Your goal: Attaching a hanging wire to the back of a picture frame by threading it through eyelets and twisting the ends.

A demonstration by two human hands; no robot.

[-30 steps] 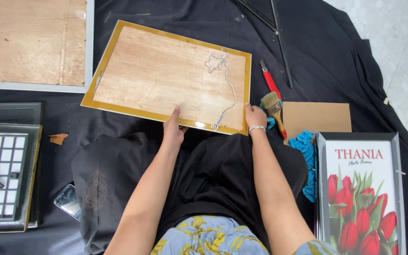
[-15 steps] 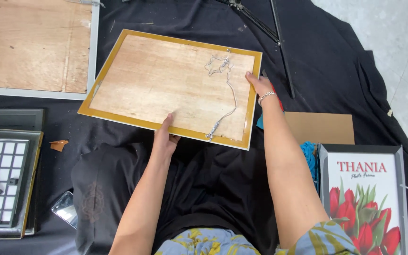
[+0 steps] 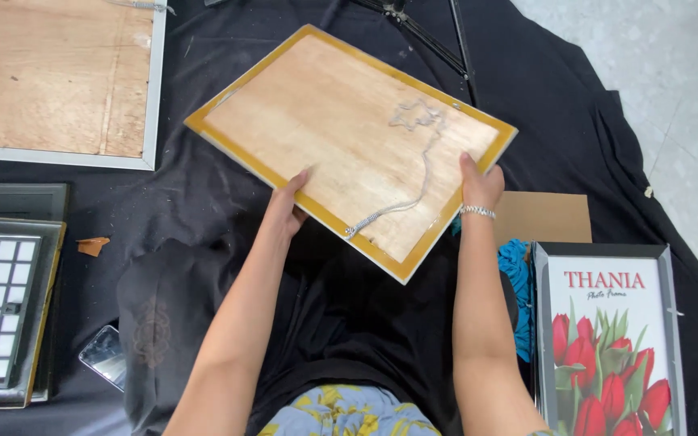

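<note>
My left hand (image 3: 287,208) and right hand (image 3: 479,184) grip the gold-edged frame (image 3: 349,145), back up and tilted above the black cloth (image 3: 203,194); its loose hanging cord (image 3: 414,173) could snag or the frame could slip.

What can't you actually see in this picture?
- Front of the gold-edged frame: it faces away, in the head view.
- Fingers of the left hand and right hand: tucked beneath the frame.
- Tulip picture: cut by the bottom edge.
- Silver-edged board: cut by the top edge.
</note>
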